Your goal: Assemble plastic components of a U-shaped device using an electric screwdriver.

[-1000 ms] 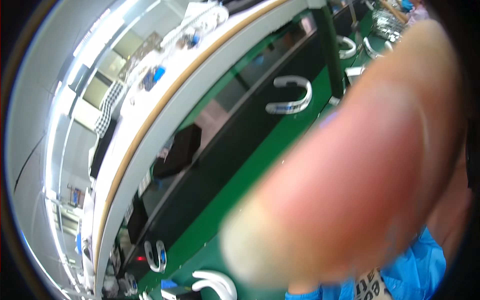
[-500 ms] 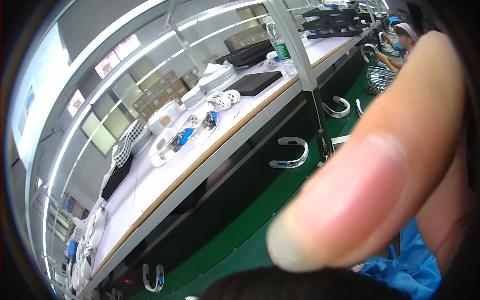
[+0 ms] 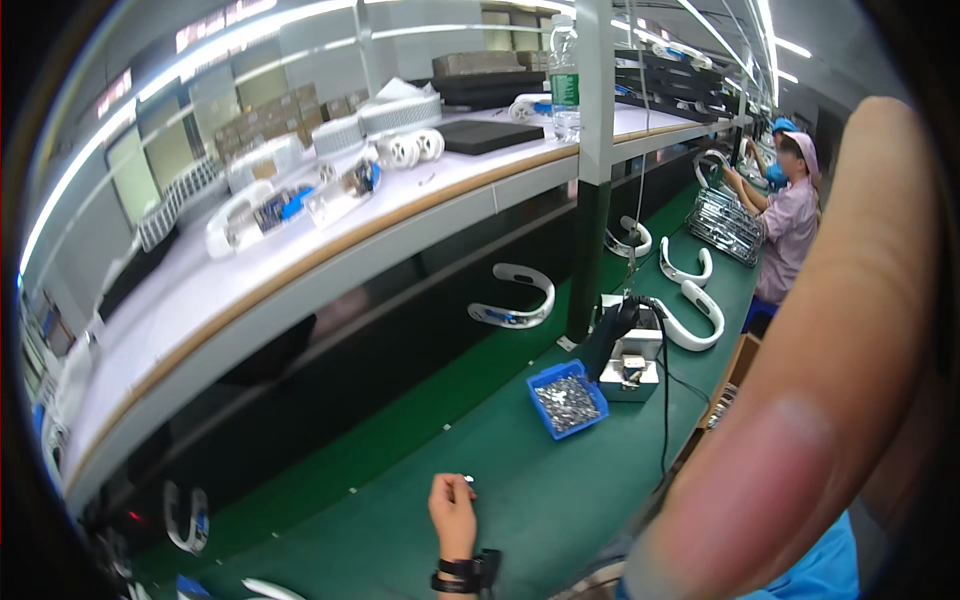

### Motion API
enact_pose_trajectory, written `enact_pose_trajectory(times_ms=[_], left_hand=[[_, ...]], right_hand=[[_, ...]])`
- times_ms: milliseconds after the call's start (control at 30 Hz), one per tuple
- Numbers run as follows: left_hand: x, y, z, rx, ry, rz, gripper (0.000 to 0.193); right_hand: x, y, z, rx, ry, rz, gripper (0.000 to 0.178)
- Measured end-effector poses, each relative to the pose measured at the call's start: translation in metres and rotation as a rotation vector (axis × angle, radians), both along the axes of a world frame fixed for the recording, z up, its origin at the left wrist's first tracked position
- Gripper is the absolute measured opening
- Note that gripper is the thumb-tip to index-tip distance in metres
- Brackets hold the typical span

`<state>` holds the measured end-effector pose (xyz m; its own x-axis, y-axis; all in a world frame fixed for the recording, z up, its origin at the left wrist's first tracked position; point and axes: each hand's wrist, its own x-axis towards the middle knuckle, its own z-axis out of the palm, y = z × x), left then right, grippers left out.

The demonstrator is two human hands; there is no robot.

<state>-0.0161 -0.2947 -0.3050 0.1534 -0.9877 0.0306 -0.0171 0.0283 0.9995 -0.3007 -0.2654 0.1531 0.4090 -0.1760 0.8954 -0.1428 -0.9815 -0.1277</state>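
My left hand (image 3: pixel 454 512), with a black band at the wrist, is above the green bench (image 3: pixel 520 500) in the lower middle. Its fingers are closed; a small shiny bit shows at the fingertips, too small to name. Very close to the camera, one large finger of my right hand (image 3: pixel 790 370) fills the right side, stretched out with its nail showing. The rest of that hand is mostly hidden, and nothing is seen in it. Ahead of my left hand is a blue bin (image 3: pixel 567 400) of small metal parts. Beside it stands a white-and-green box-shaped fixture (image 3: pixel 630 365) with a dark tool and cable.
White curved housings (image 3: pixel 514 298) lie along the bench. A raised white shelf (image 3: pixel 330 235) carries opened housings, a black slab and a water bottle (image 3: pixel 564 85). A metal post (image 3: pixel 594 170) rises at its corner. A co-worker in pink (image 3: pixel 790 235) sits farther along, beside a wire rack (image 3: pixel 725 228).
The view has turned to the right and down. My left hand, the blue bin and the fixture have come into sight. My right finger still covers the right side, now lower.
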Motion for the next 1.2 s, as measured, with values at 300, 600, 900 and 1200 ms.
enact_pose_trajectory(times_ms=[300,600,900,1200], left_hand=[[-0.005,-0.012,0.006,0.001,0.171,0.005,0.018],[-0.026,-0.006,0.026,-0.076,-0.074,0.035,0.017],[-0.025,-0.008,0.004,-0.019,-0.063,0.039,0.018],[0.007,0.011,0.011,-0.047,0.014,0.02,0.011]], right_hand=[[0.023,-0.021,-0.029,0.153,0.009,0.178,0.095],[0.002,-0.027,-0.04,0.156,-0.135,0.25,0.091],[0.018,-0.028,-0.05,0.072,-0.265,0.32,0.087],[0.086,-0.016,-0.188,1.09,-0.108,0.455,0.028]])
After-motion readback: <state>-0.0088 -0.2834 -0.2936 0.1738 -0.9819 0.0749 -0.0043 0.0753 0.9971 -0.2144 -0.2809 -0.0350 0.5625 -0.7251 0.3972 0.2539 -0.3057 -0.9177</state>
